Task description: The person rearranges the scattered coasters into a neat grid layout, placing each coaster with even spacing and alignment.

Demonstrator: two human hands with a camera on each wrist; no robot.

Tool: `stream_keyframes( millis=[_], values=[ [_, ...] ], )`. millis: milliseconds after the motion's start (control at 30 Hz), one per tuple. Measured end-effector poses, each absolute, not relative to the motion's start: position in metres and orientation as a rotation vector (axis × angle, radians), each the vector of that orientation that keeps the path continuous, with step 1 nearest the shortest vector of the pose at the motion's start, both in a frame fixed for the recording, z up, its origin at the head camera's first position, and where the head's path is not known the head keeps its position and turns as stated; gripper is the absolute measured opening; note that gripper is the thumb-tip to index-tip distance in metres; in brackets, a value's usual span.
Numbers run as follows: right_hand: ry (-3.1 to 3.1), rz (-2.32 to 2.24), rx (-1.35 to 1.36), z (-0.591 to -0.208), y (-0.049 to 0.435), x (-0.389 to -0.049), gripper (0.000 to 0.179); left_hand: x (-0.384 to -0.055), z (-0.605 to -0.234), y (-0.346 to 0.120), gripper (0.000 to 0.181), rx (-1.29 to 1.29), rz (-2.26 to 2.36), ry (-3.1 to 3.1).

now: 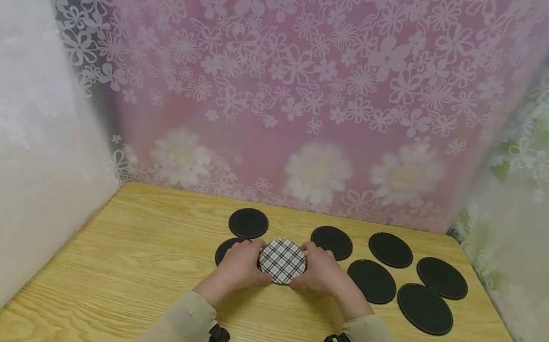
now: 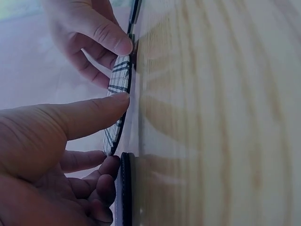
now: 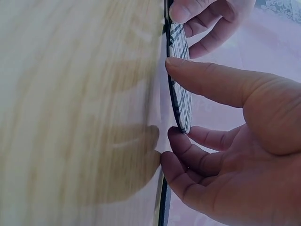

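Note:
Between my two hands is a round coaster (image 1: 283, 261) with a black-and-white plaid top and a dark underside. My left hand (image 1: 240, 263) grips its left edge with thumb and fingers, and my right hand (image 1: 324, 271) grips the right edge the same way. In the left wrist view the plaid coaster (image 2: 120, 77) is seen edge-on, close over the table, with the left thumb at its rim. The right wrist view shows the coaster (image 3: 181, 92) edge-on as well, the right thumb on its near rim and fingertips at its side. A black coaster (image 1: 225, 247) lies partly hidden behind the left hand.
More black round coasters lie on the wooden table (image 1: 125, 279): one at back left (image 1: 248, 223), one behind the right hand (image 1: 331, 241), and several to the right, among them a black coaster (image 1: 371, 281) nearby. Flowered curtains (image 1: 290, 107) stand behind and at both sides.

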State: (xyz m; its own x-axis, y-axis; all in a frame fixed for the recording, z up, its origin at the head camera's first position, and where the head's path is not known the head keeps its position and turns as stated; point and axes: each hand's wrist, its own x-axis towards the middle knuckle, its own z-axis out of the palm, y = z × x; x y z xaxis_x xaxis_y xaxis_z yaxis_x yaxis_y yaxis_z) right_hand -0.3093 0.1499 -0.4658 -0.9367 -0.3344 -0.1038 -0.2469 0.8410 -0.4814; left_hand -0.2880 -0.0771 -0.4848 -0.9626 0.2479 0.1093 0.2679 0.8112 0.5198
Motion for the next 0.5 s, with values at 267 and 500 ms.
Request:
stream_keyframes(
  millis=[267,500],
  values=[
    [2.855,-0.675,-0.479,-0.466,0.150,-0.310,0.081,-0.288,-0.486,-0.078,0.072,-0.406,-0.816,-2.976],
    [2.830,-0.634,-0.478,-0.462,0.150,-0.310,0.075,-0.285,-0.481,-0.078,0.068,-0.408,-0.774,-3.026]
  ],
)
